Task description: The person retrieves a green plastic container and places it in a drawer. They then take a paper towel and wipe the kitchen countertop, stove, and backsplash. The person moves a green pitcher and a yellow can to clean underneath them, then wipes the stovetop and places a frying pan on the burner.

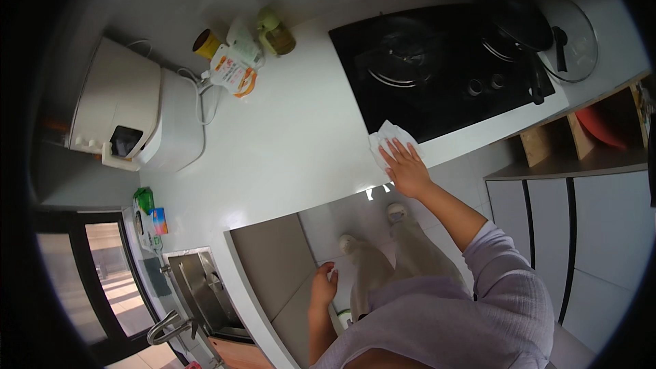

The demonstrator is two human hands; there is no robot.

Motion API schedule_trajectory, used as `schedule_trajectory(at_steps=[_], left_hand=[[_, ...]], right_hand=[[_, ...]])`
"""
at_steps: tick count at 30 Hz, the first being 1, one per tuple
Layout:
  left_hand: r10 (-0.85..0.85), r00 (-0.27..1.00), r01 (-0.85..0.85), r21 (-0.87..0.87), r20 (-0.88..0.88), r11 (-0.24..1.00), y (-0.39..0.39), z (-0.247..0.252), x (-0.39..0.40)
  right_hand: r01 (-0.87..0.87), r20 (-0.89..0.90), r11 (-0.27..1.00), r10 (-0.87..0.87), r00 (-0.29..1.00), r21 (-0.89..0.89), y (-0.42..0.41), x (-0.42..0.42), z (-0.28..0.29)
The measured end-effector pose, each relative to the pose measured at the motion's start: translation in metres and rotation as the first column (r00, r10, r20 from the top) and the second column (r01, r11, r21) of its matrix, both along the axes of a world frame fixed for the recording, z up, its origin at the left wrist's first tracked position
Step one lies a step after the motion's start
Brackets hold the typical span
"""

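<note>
My right hand (406, 170) presses a white cloth or paper wipe (388, 139) flat with spread fingers. The wipe lies on the white countertop (297, 138), at the near left corner of the black glass gas hob (435, 102), partly over its edge. Part of the wipe is hidden under the palm. Lower down, my left hand (325, 283) hangs beside my body, below the counter's front edge, with its fingers loosely curled and nothing seen in it.
A black pan (512, 15) and a glass lid (579, 46) sit at the hob's right. Seasoning packets (233, 74), an oil bottle (277, 33) and a white appliance (123, 107) stand at the back left. A steel sink (210, 292) with a faucet (166, 328) is at lower left.
</note>
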State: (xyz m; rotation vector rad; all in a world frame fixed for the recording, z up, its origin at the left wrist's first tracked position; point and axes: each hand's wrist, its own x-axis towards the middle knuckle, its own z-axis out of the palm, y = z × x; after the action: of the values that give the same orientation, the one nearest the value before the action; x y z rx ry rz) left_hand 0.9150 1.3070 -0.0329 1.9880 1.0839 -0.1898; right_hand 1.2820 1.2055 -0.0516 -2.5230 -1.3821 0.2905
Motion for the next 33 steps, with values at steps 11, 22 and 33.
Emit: schedule_trajectory(at_steps=[11, 22, 33], left_hand=[[-0.188, 0.982, 0.186, 0.061, 0.027, 0.981, -0.006, -0.012, 0.057], [-0.317, 0.936, 0.315, -0.036, -0.153, 0.948, -0.059, -0.016, 0.098], [-0.287, 0.934, 0.275, -0.085, -0.213, 0.958, -0.039, -0.020, 0.076]], right_hand=[[0.276, 0.168, 0.958, -0.260, 0.951, -0.074, -0.044, 0.087, -0.005], [0.073, 0.135, 0.990, -0.089, 0.987, 0.119, -0.027, 0.067, -0.017], [0.640, 0.152, 0.761, -0.648, 0.746, 0.101, -0.159, 0.142, -0.029]])
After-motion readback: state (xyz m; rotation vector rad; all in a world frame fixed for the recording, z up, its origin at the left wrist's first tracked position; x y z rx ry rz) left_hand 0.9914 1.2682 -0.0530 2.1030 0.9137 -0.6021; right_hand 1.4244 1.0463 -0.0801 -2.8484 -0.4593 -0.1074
